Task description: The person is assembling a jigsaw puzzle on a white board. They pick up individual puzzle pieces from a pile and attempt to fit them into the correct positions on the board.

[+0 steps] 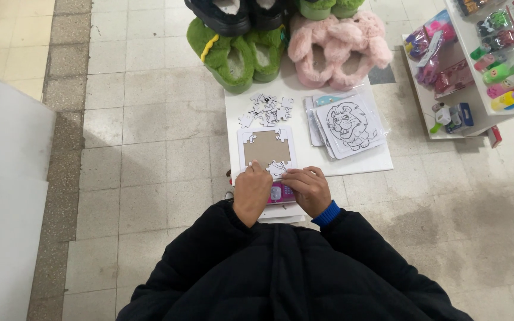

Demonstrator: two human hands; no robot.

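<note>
Puzzle tray (267,148) lies on white board (352,159), near edge. Left hand (252,189) pins tray's lower edge, fingers curled, nothing gripped. Piece (279,169) is pinched by right hand (308,188) at bottom row. Loose pieces (267,109) are kept beyond tray, within reach.

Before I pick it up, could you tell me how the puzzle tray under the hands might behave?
The puzzle tray looks like thin flat card, so probably light and slightly bendy. Few pieces sit in it; tilted, they may slide out. The loose pieces beyond would likely scatter if pushed.
</note>
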